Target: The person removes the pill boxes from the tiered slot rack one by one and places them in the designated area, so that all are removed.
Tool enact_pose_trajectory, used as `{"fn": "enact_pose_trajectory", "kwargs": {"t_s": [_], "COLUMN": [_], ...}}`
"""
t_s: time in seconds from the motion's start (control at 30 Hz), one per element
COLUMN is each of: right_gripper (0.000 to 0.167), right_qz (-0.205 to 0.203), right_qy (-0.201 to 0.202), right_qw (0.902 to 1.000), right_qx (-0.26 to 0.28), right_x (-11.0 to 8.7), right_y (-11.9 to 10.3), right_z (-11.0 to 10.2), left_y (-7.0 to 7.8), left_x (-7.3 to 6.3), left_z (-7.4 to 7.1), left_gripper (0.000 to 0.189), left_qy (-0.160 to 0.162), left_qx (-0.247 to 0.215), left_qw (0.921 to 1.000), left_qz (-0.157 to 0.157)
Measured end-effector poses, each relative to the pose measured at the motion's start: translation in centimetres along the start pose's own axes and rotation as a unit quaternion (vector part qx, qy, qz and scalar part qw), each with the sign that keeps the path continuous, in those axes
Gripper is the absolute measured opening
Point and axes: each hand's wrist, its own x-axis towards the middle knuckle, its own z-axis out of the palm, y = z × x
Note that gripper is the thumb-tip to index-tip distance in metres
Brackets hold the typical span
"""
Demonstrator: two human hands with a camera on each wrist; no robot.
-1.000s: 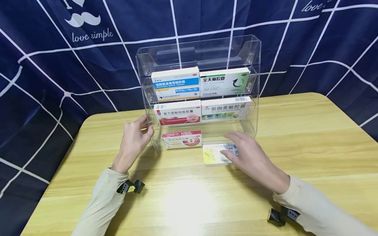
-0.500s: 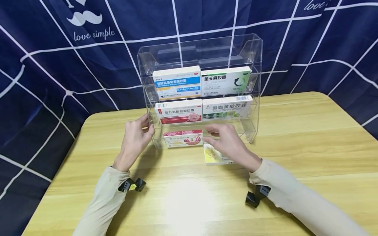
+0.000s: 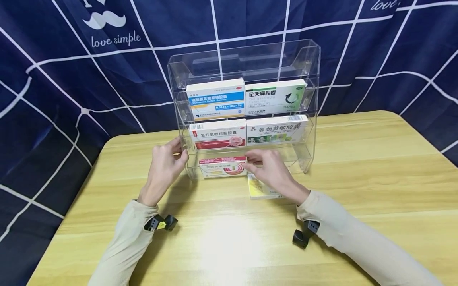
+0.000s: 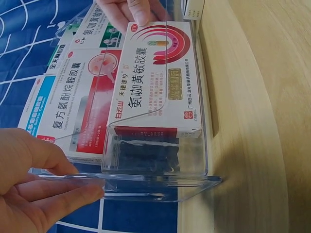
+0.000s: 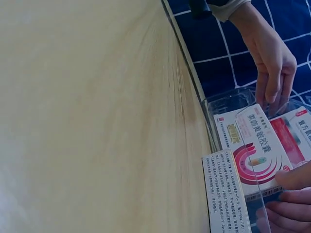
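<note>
My left hand (image 3: 162, 165) grips the left side panel of a clear acrylic rack (image 3: 304, 157), thumb and fingers on either side of it. In the rack's bottom tier a white and red medicine box (image 3: 222, 167) stands at the left. My right hand (image 3: 273, 169) pinches this box at its right end, the thumb on its front, as the left wrist view shows. Below the right hand, a white and yellow medicine box (image 3: 261, 190) lies on the table in front of the rack, partly hidden by that hand. Its printed face (image 5: 226, 194) appears in the right wrist view.
The middle tier holds a red and white box (image 3: 218, 135) and a green and white box (image 3: 275, 131). In the tier above stand a blue and white box (image 3: 216, 99) and a green-edged box (image 3: 275, 97). A dark blue gridded cloth (image 3: 143, 24) hangs behind the wooden table (image 3: 372, 159).
My right hand has moved left, from over the white and yellow box to the right end of the white and red box, and now pinches it. The left hand stays on the rack.
</note>
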Motion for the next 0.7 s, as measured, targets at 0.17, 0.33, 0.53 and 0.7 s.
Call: {"fn": "enact_pose_trajectory", "kwargs": {"t_s": [0.17,0.33,0.53,0.7], "right_gripper": [0.030,0.026,0.026,0.025], "right_qz": [0.011,0.027,0.014,0.007], "right_qy": [0.000,-0.011,-0.005,0.003], "right_qw": [0.9996,0.9986,0.9985,0.9978], "right_qx": [0.027,0.045,0.053,0.065], "right_x": [-0.13,-0.22,-0.09,0.06], "right_y": [0.12,0.30,0.61,0.51], "right_z": [0.07,-0.19,-0.55,-0.74], "left_y": [0.01,0.02,0.06,0.07], "left_x": [-0.04,-0.13,-0.09,-0.02], "left_z": [0.16,0.22,0.08,0.03], "left_gripper": [0.028,0.030,0.028,0.027], "left_qy": [0.001,0.003,0.006,0.006], "left_qx": [-0.011,-0.023,-0.019,-0.013], "left_qw": [0.9999,0.9997,0.9998,0.9999], "left_qz": [-0.001,0.002,0.007,0.007]}}
